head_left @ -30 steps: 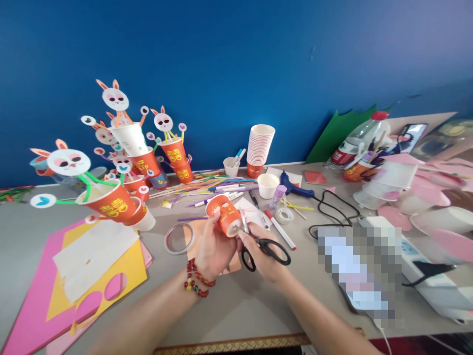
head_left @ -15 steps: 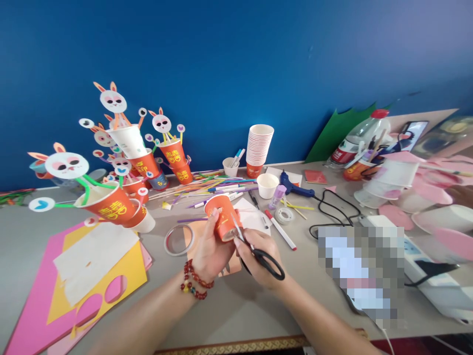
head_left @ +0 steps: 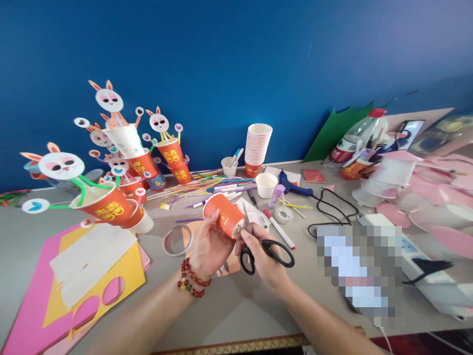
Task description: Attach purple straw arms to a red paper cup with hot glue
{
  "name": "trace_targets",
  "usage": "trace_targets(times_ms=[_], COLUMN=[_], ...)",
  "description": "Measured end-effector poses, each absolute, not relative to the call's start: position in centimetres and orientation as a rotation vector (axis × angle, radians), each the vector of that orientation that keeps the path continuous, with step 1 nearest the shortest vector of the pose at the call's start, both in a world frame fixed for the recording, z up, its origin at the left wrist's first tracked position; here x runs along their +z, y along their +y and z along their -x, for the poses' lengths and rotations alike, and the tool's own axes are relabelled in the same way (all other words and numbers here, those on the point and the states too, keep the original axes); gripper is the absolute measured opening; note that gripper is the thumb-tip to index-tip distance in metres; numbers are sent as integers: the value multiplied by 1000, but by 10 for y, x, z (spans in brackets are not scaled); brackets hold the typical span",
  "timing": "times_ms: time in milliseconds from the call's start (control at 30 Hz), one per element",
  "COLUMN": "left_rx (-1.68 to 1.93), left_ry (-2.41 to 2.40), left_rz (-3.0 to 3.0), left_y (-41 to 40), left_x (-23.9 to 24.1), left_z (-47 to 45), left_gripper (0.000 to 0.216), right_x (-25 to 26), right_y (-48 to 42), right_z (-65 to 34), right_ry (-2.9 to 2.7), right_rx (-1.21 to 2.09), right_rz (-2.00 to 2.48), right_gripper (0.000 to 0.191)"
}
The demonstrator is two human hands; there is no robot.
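Note:
An orange paper cup (head_left: 226, 215) lies tilted in my left hand (head_left: 212, 249), its base turned toward my right hand. The left thumb presses on the cup's side and the other fingers are beneath it. My right hand (head_left: 260, 254) grips black-handled scissors (head_left: 278, 252), with the blades pointing up beside the cup's base. Right fingertips touch or nearly touch that base; what they pinch there is too small to make out. Under the hands lies a peach paper sheet (head_left: 229, 264), partly hidden. A roll of tape (head_left: 177, 240) is just left of my left hand.
Several rabbit-faced cup figures (head_left: 107, 209) stand at the left, behind coloured paper sheets (head_left: 129, 268). A cup stack (head_left: 258, 150), pens, a white cup (head_left: 266, 185) and a blue glue gun (head_left: 293, 185) are behind. On the right are a power strip (head_left: 410, 249) and pink-and-white cups (head_left: 391, 172).
The cup has tipped further, its base swinging right and up. The scissors have turned in my right hand, so their handle loops now spread apart on the right.

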State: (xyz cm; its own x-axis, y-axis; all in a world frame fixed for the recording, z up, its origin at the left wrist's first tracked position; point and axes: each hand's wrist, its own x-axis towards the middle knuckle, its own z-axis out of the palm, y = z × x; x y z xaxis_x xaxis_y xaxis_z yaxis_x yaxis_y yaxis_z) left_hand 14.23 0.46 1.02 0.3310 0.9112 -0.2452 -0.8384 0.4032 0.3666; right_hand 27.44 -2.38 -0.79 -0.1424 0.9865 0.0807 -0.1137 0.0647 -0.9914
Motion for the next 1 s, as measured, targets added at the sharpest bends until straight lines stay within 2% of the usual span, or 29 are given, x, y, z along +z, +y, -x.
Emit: trace_targets(times_ms=[267, 533, 1000], left_rx=[1140, 1120, 1260], left_ry=[392, 440, 432], left_rz=[-238, -103, -128], left_y=[2, 5, 4], left_x=[15, 17, 19], left_z=[-143, -143, -145], left_gripper=[21, 34, 31], right_x=[-8, -10, -18], right_y=[-26, -25, -28], right_z=[-271, -271, -259], right_ry=[-1168, -1320, -828], right_rx=[1439, 1273, 1834], right_rz=[892, 1034, 684], right_gripper=[27, 33, 41])
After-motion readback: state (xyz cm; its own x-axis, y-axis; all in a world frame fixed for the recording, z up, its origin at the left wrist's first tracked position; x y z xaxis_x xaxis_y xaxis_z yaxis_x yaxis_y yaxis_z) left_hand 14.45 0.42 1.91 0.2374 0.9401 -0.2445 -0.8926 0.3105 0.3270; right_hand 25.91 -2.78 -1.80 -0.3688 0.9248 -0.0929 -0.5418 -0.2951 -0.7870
